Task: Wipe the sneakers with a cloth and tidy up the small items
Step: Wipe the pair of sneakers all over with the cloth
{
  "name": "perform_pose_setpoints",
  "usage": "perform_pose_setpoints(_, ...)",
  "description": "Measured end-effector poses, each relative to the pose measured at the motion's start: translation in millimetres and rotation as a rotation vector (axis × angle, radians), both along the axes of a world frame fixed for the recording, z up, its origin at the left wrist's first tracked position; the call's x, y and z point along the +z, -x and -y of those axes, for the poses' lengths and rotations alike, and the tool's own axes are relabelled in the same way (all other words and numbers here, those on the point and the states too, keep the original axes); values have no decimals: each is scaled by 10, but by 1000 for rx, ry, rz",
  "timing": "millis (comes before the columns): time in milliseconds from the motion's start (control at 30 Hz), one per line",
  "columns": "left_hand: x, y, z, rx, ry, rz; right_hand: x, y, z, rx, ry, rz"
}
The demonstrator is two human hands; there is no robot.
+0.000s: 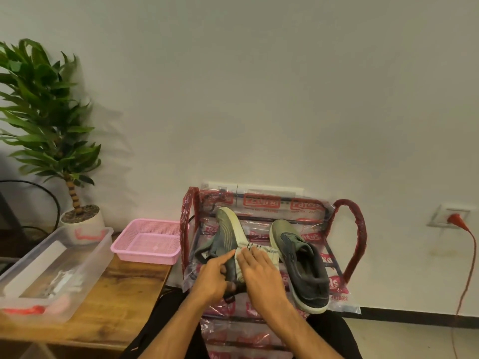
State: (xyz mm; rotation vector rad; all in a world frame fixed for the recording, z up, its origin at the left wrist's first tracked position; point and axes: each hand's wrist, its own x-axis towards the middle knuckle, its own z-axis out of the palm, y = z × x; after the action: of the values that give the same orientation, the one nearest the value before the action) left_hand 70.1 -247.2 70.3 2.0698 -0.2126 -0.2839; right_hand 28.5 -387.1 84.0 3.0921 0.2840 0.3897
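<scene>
Wood surface (124, 294) at near left bears a clear box (85, 260); just right of it, over the plastic-wrapped rack (355, 229), the left grip (211, 277) curls round the collar of the tipped sneaker (229, 229), while the right grip (255, 268) presses a pale striped cloth (269, 252) flat-fingered against its side. That sneaker looks light, with a soft knit upper and a stiff sole, so the collar seems the firm hold, though the slick wrap may let it slide. Beside it the second sneaker (303, 260) stands sole-down; farther left sits a pink mesh basket (147, 242).
</scene>
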Motion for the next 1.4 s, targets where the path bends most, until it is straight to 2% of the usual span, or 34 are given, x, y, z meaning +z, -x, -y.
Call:
perform_pose_setpoints(67,15,0,31,0,-35,42,103,-129,0,-15,61,-56)
perform_pose_setpoints(133,57,23,74,30,-51,68,116,-193,-2,10,74,-33)
perform_pose_setpoints(233,64,62,95,73,-57,93,41,-13,11,8,105,-104)
perform_pose_setpoints(367,66,45,135,51,-85,82,74,5,94,61,199,-1)
perform_pose_setpoints(433,109,48,186,41,-123,118,171,-204,123,37,188,36)
perform_pose_setpoints(567,147,76,229,42,-154,130,288,-382,131,71,137,-13)
perform_pose_setpoints(700,47,36,178,74,-116,130,186,-85,115,150,199,44)
perform_pose_setpoints(833,32,48,162,45,-92,94,184,148,118,173,264,9)
perform_pose_setpoints(1033,88,99,232,54,-56,75,96,-109,124,51,89,42)
perform_pose_setpoints(1133,-15,51,202,109,-15,79,-3,117,81,93,-42,49)
perform_pose_setpoints(1233,-27,75,197,107,-10,98,-74,221,114,130,-1,18)
perform_pose_setpoints(1400,59,193,312,30,-1,134,13,50,213,15,7,-26)
